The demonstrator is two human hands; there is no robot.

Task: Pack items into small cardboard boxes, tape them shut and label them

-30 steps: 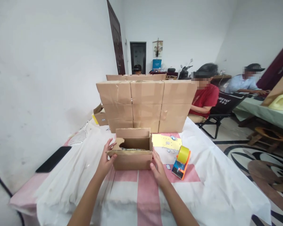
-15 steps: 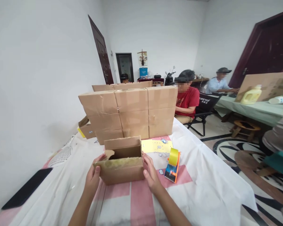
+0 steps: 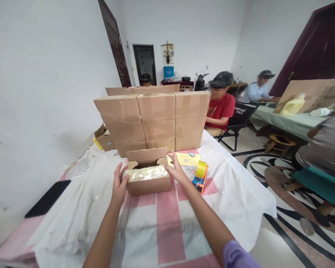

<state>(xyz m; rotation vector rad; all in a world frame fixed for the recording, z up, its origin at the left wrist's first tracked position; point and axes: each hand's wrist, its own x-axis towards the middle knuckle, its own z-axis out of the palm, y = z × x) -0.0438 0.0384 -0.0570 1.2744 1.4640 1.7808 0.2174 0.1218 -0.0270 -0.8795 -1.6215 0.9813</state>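
Note:
A small brown cardboard box point(image 3: 149, 187) stands on the table before me, its back flap raised. Shiny clear tape covers the near flap, which is tilted partly over the opening. My left hand point(image 3: 120, 183) grips the box's left end, thumb at the near corner. At the right end, my right hand point(image 3: 176, 168) holds the box with its thumb by the near flap and its fingers bent at the side flap. An orange and blue tape dispenser point(image 3: 201, 175) with a yellow roll lies to the right, beside a yellow card point(image 3: 188, 159).
Stacked cardboard boxes point(image 3: 159, 121) form a wall behind the work. A black flat object point(image 3: 48, 199) and a white perforated piece point(image 3: 78, 169) lie on the left. A person in a red shirt point(image 3: 222, 109) sits beyond; others sit farther right by a green-covered table point(image 3: 270, 113).
The near flap has tipped inward, showing its taped face. Both hands have shifted upward around the box ends, and my right fingers have moved to the side flap. The view has tilted down.

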